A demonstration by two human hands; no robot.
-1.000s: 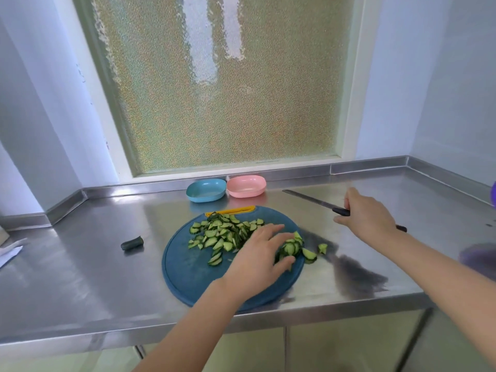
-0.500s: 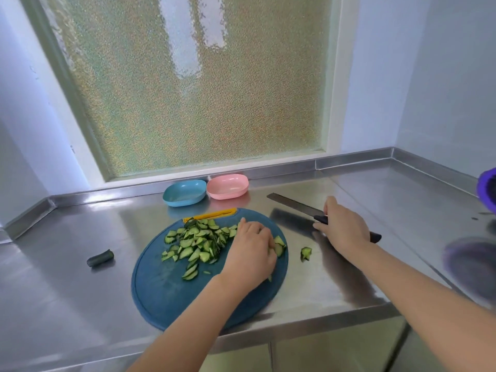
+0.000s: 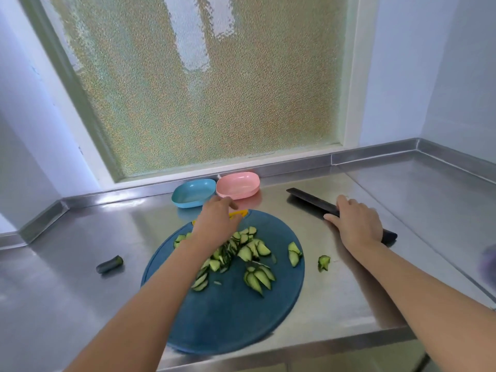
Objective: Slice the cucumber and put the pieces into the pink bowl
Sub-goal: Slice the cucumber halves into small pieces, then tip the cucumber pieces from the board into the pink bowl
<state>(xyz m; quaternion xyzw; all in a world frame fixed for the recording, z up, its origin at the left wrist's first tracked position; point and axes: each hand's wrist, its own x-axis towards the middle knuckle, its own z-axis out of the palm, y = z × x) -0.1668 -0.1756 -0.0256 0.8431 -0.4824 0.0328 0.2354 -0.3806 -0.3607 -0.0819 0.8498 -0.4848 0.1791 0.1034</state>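
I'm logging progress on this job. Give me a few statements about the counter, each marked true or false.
1. The pink bowl stands right of the blue bowl. True.
2. The pink bowl holds slices. False: it looks empty.
3. The right hand lies on the knife. True.
4. Every slice is on the board. False: one piece lies on the counter, right of the board.
5. The cucumber end is on the board. False: it lies on the counter, left of the board.
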